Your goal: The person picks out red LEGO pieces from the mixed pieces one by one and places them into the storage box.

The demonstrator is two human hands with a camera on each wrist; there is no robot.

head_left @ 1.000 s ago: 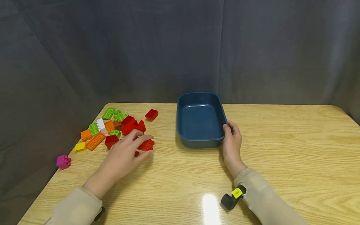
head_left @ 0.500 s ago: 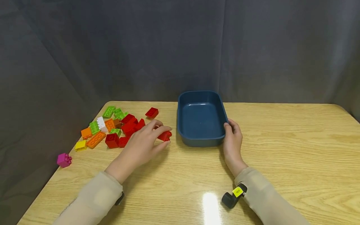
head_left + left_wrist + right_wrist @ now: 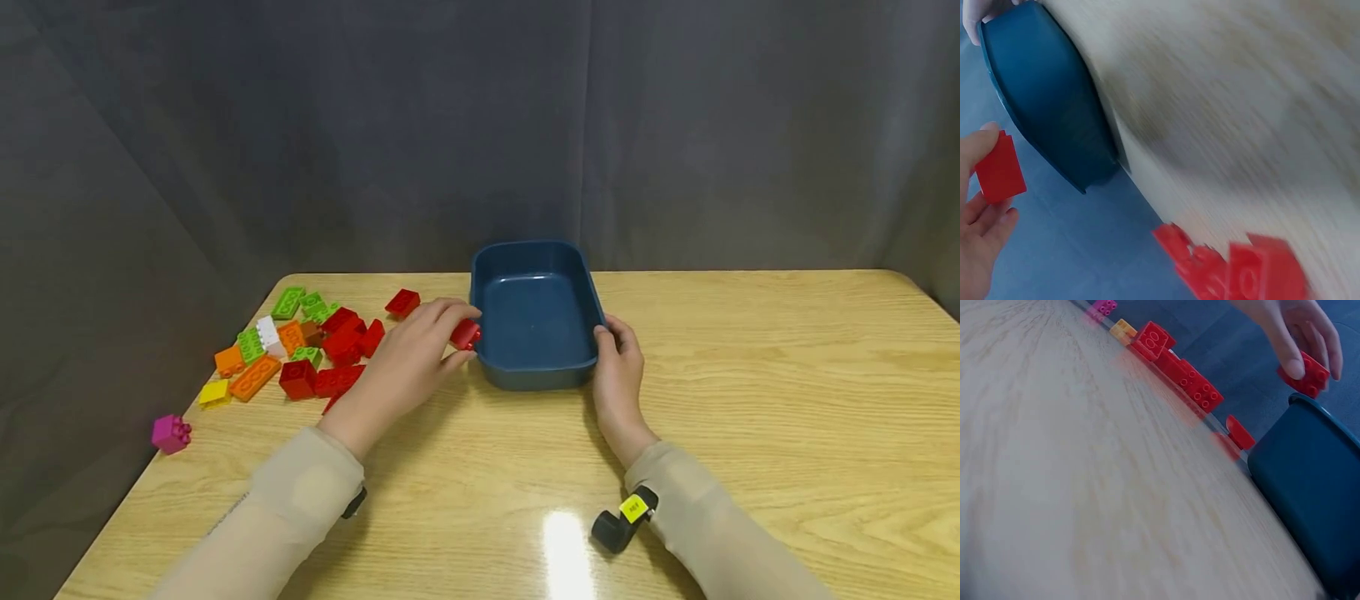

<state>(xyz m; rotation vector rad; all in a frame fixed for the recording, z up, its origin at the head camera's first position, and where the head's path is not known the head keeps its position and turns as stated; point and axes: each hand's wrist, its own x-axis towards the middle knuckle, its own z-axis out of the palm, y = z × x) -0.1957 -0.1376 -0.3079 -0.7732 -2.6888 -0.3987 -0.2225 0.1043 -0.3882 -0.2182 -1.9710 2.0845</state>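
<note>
Between thumb and fingers my left hand (image 3: 408, 354) pinches a red toy brick (image 3: 466, 334), raised at the left rim of a dark blue bin (image 3: 536, 380). The right wrist view shows this brick (image 3: 1307, 376) just above the bin's rim, studs visible. In the left wrist view the brick (image 3: 1001, 169) sticks out past my fingers, beside the bin wall (image 3: 1047, 81). My right hand (image 3: 621, 379) grips the bin's near right corner, thumb on the rim and fingers along the outside. The bin's visible floor holds nothing.
Several red bricks (image 3: 345, 342) lie in a pile left of the bin, one red brick (image 3: 402, 303) apart behind it. Green, orange and white bricks spread further left, with a yellow brick (image 3: 215, 393) and a magenta brick (image 3: 172, 434) near the table's left edge. A grey curtain hangs behind.
My left hand has carried the red brick up from the pile, rightward to the bin's left rim. My right hand and the bin have stayed in place.
</note>
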